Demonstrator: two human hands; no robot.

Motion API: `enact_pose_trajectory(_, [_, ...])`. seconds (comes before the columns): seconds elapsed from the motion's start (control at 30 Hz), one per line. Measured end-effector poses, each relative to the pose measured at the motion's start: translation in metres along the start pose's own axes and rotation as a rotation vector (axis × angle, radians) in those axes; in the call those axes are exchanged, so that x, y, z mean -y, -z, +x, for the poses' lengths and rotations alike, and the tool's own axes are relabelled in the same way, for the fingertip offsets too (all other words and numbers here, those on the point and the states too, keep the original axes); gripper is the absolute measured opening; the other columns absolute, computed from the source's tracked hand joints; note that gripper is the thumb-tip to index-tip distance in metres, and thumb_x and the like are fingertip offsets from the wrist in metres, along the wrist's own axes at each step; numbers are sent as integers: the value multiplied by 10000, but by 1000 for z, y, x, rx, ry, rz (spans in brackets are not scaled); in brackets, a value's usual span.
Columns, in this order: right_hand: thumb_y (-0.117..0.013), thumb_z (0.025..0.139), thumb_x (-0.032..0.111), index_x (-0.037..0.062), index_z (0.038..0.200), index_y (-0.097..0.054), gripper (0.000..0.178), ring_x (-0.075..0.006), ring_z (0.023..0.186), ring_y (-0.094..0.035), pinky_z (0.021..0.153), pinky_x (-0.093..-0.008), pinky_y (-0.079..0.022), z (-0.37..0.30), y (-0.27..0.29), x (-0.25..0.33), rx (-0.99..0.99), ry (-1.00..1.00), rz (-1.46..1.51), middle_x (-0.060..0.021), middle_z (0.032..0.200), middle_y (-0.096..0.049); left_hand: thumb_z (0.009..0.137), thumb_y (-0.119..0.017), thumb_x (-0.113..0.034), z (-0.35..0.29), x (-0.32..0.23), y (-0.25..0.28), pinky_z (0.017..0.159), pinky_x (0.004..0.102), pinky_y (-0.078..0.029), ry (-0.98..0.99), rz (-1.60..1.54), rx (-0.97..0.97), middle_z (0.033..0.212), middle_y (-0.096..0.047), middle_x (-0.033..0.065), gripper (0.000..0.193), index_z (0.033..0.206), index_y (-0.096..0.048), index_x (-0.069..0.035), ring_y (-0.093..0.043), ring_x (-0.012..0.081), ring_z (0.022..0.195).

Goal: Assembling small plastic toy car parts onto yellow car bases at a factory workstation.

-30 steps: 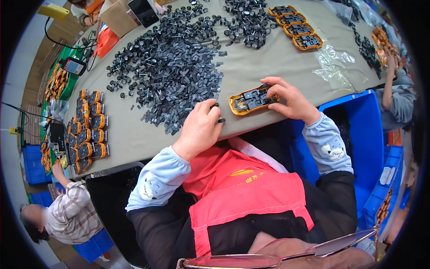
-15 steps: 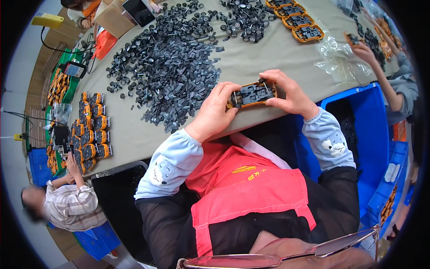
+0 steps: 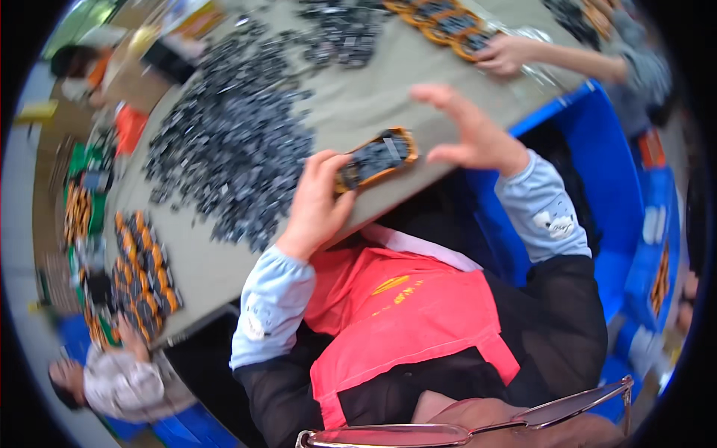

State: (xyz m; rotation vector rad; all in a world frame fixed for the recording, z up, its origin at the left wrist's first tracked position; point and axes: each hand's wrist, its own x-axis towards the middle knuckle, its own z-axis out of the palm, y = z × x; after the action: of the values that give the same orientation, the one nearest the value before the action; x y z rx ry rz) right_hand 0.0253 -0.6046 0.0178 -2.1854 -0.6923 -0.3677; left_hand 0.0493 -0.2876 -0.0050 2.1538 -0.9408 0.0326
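A broad table covered in drab grey-green cloth fills the upper half of the blurred view, its near edge running aslant from lower left up to the right. Past that edge on the right stands a blue bin, with more blue crates beyond it. A wide heap of small dark grey parts spreads over the left and middle of the cloth, and a smaller dark pile lies at the far side. Rows of orange-and-black toy shells sit at the table's left end, and a few more lie far off, where another person's hand rests on them. A second co-worker sits at lower left. The left hand pinches the near end of an orange chassis, thumb and fingers closed on it, holding it tilted above the table's near edge. The right hand hovers just beside the chassis's far end, fingers spread and holding nothing.
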Motion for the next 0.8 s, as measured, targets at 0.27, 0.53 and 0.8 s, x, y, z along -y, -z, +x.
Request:
enact_pose_trajectory(0.27, [-695, 924, 198, 52, 1118, -705, 244, -210, 944, -711, 854, -323, -550, -224, 136, -88, -417, -887, -403, -102, 1031, -740, 744, -729, 44, -18, 7, -11, 1051, 413, -417, 68, 14, -45, 1286, -519, 183, 573, 1281, -546, -36, -526, 362, 1212])
enact_pose_trajectory(0.53, [-688, 895, 248, 45, 1116, -697, 300, -382, 1053, -681, 927, -464, -532, -332, 53, -184, -27, -1322, -514, -200, 1088, -719, 773, -704, 69, -19, 5, -10, 1085, 404, -381, 121, 7, -16, 1312, -500, 170, 585, 1314, -503, -26, -502, 328, 1246])
enact_pose_trajectory(0.8, [-738, 852, 254, 34, 1053, -691, 301, -381, 1068, -677, 938, -440, -526, -354, -7, -239, -520, -1655, -423, -203, 1081, -719, 763, -696, 73, -17, 4, -11, 1100, 416, -364, 136, 11, -13, 1321, -496, 171, 590, 1310, -498, -28, -490, 332, 1258])
